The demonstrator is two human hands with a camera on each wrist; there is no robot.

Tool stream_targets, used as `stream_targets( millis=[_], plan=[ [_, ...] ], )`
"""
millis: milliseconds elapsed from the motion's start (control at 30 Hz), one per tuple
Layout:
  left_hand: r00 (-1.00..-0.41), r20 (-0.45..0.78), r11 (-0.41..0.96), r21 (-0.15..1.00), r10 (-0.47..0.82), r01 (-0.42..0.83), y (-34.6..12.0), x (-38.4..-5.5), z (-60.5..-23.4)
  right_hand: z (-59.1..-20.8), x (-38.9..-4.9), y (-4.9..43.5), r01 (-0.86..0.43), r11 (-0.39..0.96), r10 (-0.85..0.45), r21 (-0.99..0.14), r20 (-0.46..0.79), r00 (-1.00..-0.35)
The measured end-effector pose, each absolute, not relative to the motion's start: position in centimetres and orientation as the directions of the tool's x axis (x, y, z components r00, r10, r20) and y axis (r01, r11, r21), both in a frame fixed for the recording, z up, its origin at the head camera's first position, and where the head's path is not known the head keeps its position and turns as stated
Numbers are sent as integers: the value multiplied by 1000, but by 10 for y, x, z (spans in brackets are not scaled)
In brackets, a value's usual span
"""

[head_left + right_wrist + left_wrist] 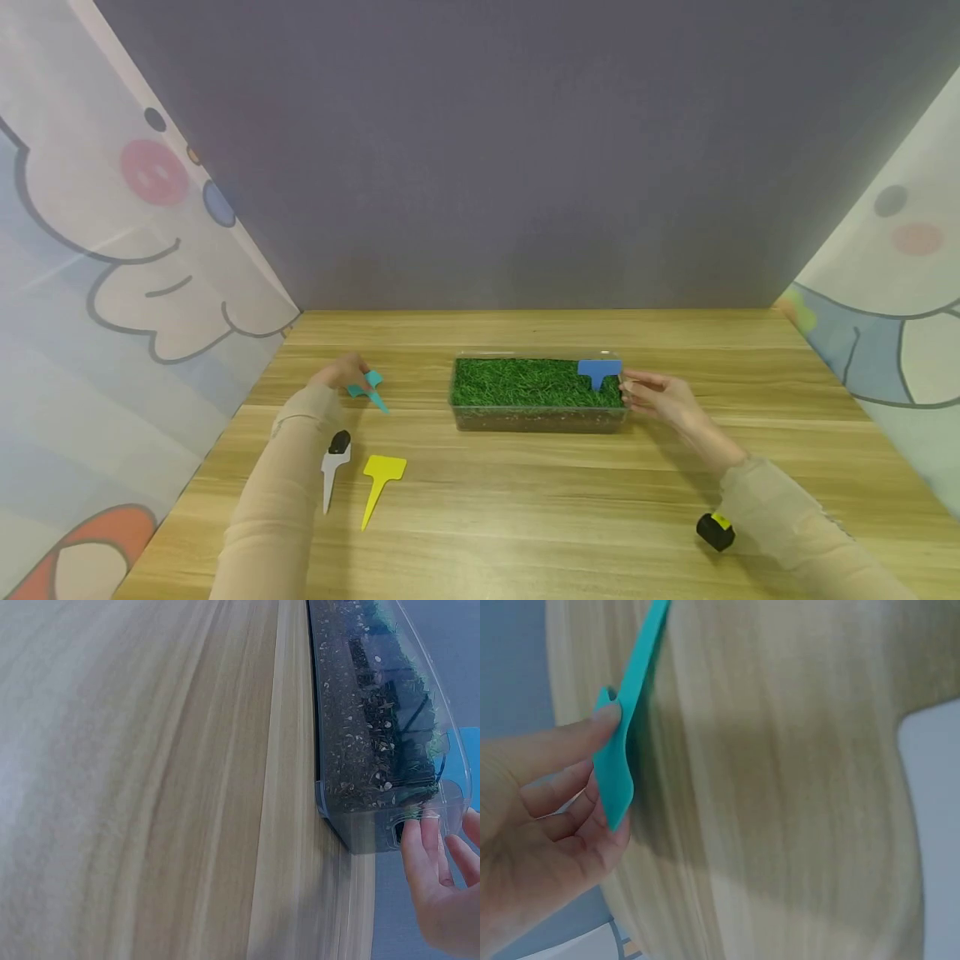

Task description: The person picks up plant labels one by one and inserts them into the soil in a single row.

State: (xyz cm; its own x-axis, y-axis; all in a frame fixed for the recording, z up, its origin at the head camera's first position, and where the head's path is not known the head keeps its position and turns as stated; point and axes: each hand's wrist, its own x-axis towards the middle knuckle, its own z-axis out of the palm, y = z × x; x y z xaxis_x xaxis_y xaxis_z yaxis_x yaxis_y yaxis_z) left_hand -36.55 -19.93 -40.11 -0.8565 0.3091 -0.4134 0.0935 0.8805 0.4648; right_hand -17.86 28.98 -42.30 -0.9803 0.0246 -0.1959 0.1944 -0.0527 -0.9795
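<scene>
My left hand pinches a teal T-shaped plant label between thumb and fingers at its broad head, with the pointed stem reaching away from the hand. At the right end of a clear planter box, my right hand has its fingers extended against the end wall, by the rim. Green turf fills the box over dark, speckled soil. A blue plant label stands upright in the turf near the right end, its stem tip hidden in the grass.
On the wooden table, a yellow plant label lies right of a white plant label with a small black object at its head. A black-and-yellow block sits beside my right sleeve. A grey wall rises behind.
</scene>
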Motion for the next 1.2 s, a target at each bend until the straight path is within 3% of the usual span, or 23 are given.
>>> stream_targets(
  millis=[133,300,367,533,667,1200],
  plan=[
    [-864,-405,876,476,300,81,-203,-379,-406,-408,-171,281,198,-14,43,-980,-198,-979],
    [-843,-278,809,523,460,269,-242,-445,-463,-405,-170,280,212,-5,47,-977,-212,-976],
    [-838,-242,792,526,489,310,-245,-446,-464,-406,-171,281,215,-1,51,-977,-215,-975],
    [-853,-260,813,513,452,275,-210,-389,-401,-407,-172,281,215,4,51,-977,-215,-975],
    [-834,-236,775,552,499,308,-195,-367,-373,-407,-171,281,212,6,47,-977,-211,-976],
    [-815,-206,732,593,541,335,-180,-355,-350,-411,-173,282,197,-19,45,-980,-197,-979]
  ],
)
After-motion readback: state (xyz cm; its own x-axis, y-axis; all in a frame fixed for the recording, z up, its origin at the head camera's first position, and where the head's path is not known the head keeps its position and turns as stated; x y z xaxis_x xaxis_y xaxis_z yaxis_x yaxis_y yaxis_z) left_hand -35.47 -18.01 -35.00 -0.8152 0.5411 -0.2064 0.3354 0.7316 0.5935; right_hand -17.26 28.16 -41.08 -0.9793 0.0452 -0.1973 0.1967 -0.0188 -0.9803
